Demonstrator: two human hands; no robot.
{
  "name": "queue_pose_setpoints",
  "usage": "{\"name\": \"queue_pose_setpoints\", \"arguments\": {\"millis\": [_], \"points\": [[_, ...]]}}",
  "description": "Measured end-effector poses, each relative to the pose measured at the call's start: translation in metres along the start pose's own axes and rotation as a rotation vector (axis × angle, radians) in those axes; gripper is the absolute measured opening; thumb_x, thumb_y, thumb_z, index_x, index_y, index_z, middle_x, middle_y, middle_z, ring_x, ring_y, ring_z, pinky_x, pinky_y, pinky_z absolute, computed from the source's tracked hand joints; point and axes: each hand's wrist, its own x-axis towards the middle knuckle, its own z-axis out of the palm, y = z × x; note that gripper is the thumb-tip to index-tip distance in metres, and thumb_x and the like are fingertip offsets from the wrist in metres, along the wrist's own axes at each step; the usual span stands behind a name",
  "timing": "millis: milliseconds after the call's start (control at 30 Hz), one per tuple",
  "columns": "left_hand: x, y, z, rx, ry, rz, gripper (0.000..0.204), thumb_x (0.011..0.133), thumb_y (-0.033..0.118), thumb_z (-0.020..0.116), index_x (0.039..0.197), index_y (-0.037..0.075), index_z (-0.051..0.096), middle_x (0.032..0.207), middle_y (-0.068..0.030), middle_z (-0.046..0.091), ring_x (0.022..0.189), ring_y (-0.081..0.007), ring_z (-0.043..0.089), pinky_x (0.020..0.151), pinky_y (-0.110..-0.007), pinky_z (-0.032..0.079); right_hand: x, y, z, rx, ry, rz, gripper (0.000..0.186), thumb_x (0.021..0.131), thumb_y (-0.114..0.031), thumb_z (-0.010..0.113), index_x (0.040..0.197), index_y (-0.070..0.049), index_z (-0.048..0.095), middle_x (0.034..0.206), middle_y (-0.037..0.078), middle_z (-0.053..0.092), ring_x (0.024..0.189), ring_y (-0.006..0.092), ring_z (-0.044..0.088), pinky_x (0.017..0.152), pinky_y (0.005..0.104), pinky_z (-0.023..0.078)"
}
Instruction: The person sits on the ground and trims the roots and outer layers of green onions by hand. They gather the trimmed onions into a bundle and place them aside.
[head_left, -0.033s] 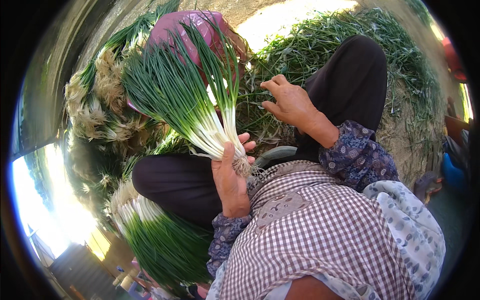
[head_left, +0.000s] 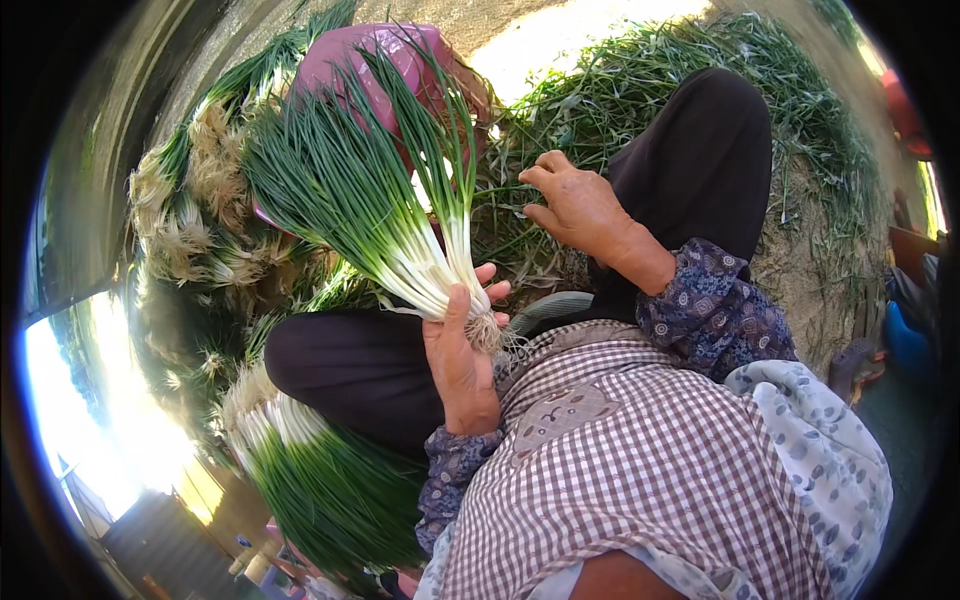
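Note:
My left hand [head_left: 462, 360] is closed round the white lower stems of a bunch of green onions [head_left: 385, 225]. Its thumb lies across the front, and the stringy roots hang beside the palm. The long green leaves fan out up and to the left, away from me. To the right of the bunch, my right hand [head_left: 580, 208] is raised in front of my right knee. Its fingers are bent and apart from the thumb, with nothing seen between them.
A pink-purple plastic stool or tub [head_left: 385, 65] stands behind the leaves. Rooty bunches of green onions [head_left: 200, 190] are piled at the far left. More green onions [head_left: 320, 480] lie beside my left knee. Loose green leaf trimmings [head_left: 640, 95] are heaped at the far right.

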Motion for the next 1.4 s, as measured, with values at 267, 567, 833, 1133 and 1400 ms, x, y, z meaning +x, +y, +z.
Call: {"name": "queue_pose_setpoints", "arguments": {"millis": [267, 567, 833, 1133, 1400], "points": [[0.002, -0.003, 0.001, 0.006, 0.039, 0.045, 0.042, 0.089, 0.008, 0.062, 0.129, 0.006, 0.048, 0.118, -0.0137, 0.06, 0.096, -0.0232, 0.065, 0.064, -0.026, 0.056, 0.041, -0.061, -0.009, 0.824, -0.023, 0.004, 0.014, 0.082, -0.012, 0.066, 0.09, 0.0, 0.065, 0.064, 0.009, 0.061, 0.053, 0.0139, 0.057, 0.051, 0.028, 0.045], [0.004, -0.007, -0.005, -0.055, 0.053, 0.03, 0.042, 0.086, 0.007, 0.065, 0.126, 0.006, 0.051, 0.115, -0.0102, 0.062, 0.095, -0.0239, 0.066, 0.062, -0.025, 0.055, 0.031, -0.06, -0.017, 1.008, -0.074, 0.148, 0.012, 0.088, -0.009, 0.062, 0.092, 0.002, 0.065, 0.072, 0.0, 0.064, 0.065, 0.0024, 0.054, 0.058, 0.0207, 0.046], [0.006, -0.01, -0.008, -0.086, 0.018, 0.032, 0.041, 0.087, 0.008, 0.065, 0.125, 0.006, 0.051, 0.113, -0.0097, 0.062, 0.094, -0.0251, 0.066, 0.062, -0.026, 0.055, 0.045, -0.088, -0.011, 1.065, -0.091, -0.02, 0.011, 0.085, -0.009, 0.064, 0.089, 0.001, 0.065, 0.061, 0.003, 0.061, 0.055, 0.0066, 0.054, 0.05, 0.0229, 0.043], [-0.003, -0.01, -0.011, -0.107, -0.024, 0.085, 0.035, 0.092, 0.008, 0.058, 0.125, 0.005, 0.048, 0.111, -0.0118, 0.062, 0.091, -0.0261, 0.067, 0.056, -0.027, 0.053, 0.048, -0.069, 0.0, 0.594, -0.061, -0.02, 0.013, 0.079, -0.014, 0.068, 0.087, -0.004, 0.066, 0.056, 0.006, 0.059, 0.047, 0.0148, 0.056, 0.048, 0.028, 0.045], [0.0, -0.013, -0.011, -0.109, -0.075, 0.061, 0.038, 0.094, 0.011, 0.055, 0.13, 0.008, 0.044, 0.113, -0.0143, 0.061, 0.09, -0.028, 0.066, 0.05, -0.026, 0.048, 0.055, -0.088, -0.001, 0.637, -0.03, -0.084, 0.016, 0.079, -0.022, 0.065, 0.082, -0.006, 0.066, 0.061, 0.014, 0.062, 0.058, 0.0309, 0.063, 0.056, 0.0398, 0.051]]}}
